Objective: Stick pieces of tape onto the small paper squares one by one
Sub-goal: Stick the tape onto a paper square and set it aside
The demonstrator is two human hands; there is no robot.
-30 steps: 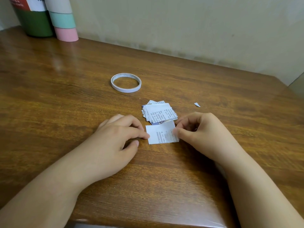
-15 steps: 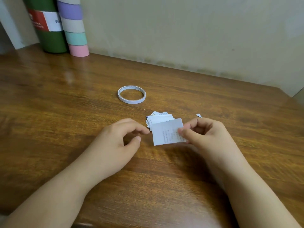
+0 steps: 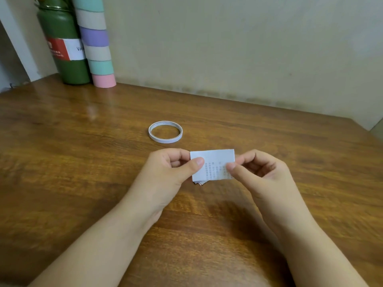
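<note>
- Your left hand (image 3: 165, 172) pinches the left edge of the paper square (image 3: 213, 163), thumb on the front face, the other fingers curled behind it.
- Your right hand (image 3: 261, 175) pinches the right edge of the same square, thumb tip on the printed face, fingers bent behind.
- The square is raised off the table (image 3: 83, 172) between both hands, its face turned toward you, with small printed text on its lower half and a blank band along the top.
- Just under the square's bottom edge, a sliver of the paper pile (image 3: 199, 183) peeks out; the rest of it is hidden behind the square.
- The tape roll (image 3: 165, 132), a thin white ring, lies flat on the table beyond your hands, apart from them and a little left of the square.
- You cannot tell from this view whether any tape sits on the square.
- At the far left corner, against the wall, a green bottle (image 3: 66, 50) with a red and white label stands upright.
- Touching its right side stands a stack of rolls (image 3: 97, 44) in mint, beige, purple and pink bands.
</note>
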